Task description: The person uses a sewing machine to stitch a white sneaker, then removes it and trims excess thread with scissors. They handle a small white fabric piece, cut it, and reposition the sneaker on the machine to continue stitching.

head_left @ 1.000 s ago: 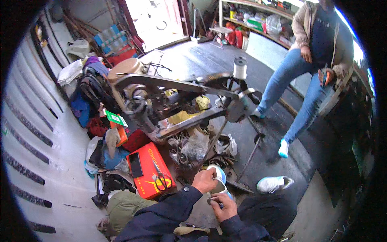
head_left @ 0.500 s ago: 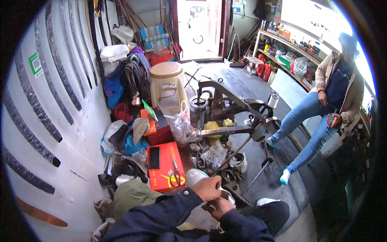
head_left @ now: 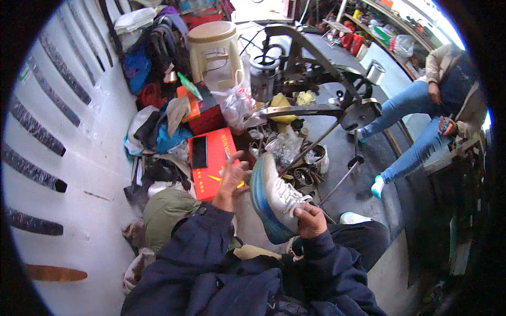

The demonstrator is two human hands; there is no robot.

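A white sneaker (head_left: 276, 192) with a blue-green sole is held up in front of me, toe pointing away. My right hand (head_left: 311, 221) grips it at the laced opening. Left of the shoe, my left hand (head_left: 232, 179) is raised with fingers spread, over a red box (head_left: 213, 158). A black phone (head_left: 200, 151) lies on that box, and my hand partly hides whatever else is there.
An iron shoe-stitching machine (head_left: 321, 110) stands ahead, with plastic bags and loose parts beneath. A stool (head_left: 212, 32), bundled bags and clothing crowd the left wall (head_left: 89, 158). A seated person (head_left: 400, 105) in jeans is at the right, near shelves (head_left: 369, 26).
My left hand has come off the shoe and opened. The sneaker has been raised and turned in my right hand, showing its side. The view has shifted since half a second ago.
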